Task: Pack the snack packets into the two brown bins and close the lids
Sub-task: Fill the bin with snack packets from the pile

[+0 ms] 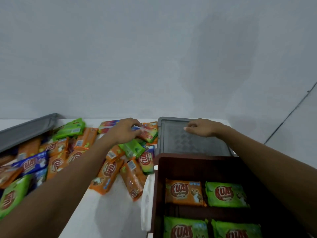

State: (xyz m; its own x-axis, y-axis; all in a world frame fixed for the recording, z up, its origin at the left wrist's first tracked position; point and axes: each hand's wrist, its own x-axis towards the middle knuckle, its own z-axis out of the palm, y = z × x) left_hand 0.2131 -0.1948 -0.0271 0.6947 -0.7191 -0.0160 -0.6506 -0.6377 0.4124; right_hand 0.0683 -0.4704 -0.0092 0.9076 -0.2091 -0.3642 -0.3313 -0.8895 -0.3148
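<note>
A brown bin (197, 166) stands open at the lower right. An orange packet (184, 192) and several green packets (226, 194) lie on its floor. Its grey lid (192, 143) lies flat on the table just behind it. My right hand (200, 127) rests on the lid's far part with its fingers curled. My left hand (126, 130) reaches over the pile of snack packets (109, 170) and grips an orange packet (149, 132) at the far edge, next to the lid.
A second grey lid (25, 130) leans tilted at the far left above more packets. The white table (106, 215) runs up to a grey wall. A white handle (146, 200) sits on the bin's left side.
</note>
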